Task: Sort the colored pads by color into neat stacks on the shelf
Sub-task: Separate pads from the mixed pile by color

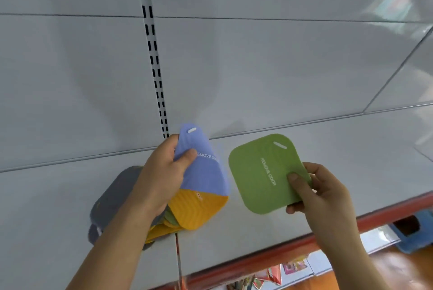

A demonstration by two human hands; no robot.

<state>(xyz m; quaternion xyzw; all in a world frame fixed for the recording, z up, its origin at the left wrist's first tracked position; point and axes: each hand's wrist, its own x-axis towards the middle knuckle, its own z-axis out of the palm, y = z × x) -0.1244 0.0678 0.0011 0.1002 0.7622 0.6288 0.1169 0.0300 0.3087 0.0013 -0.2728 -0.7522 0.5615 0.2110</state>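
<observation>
We hold the green pad (pixel 262 172) right of centre in the frame, above the white shelf (pixel 304 196), pinched at its lower right corner by our right hand (pixel 321 196), thumb on the printed face and fingers (pixel 316 180) curled behind. To its left, our left hand (pixel 161 172) grips a fanned bunch: a blue pad (pixel 206 172) on top under the thumb, a yellow pad (pixel 199 210) below it, with more green and yellow edges peeking out underneath. A grey pad (pixel 117 196) lies lower left, partly behind our left wrist; whether it rests on the shelf or belongs to the bunch we cannot tell.

The pads look thin, light and floppy, bending where they are gripped, so we judge a corner or edge pinch is enough, and laying them flat should square a stack. How many pads sit in the bunch is hidden by our hand. The colourful packages (pixel 281 273) below the shelf's red edge (pixel 351 226) are blurred.
</observation>
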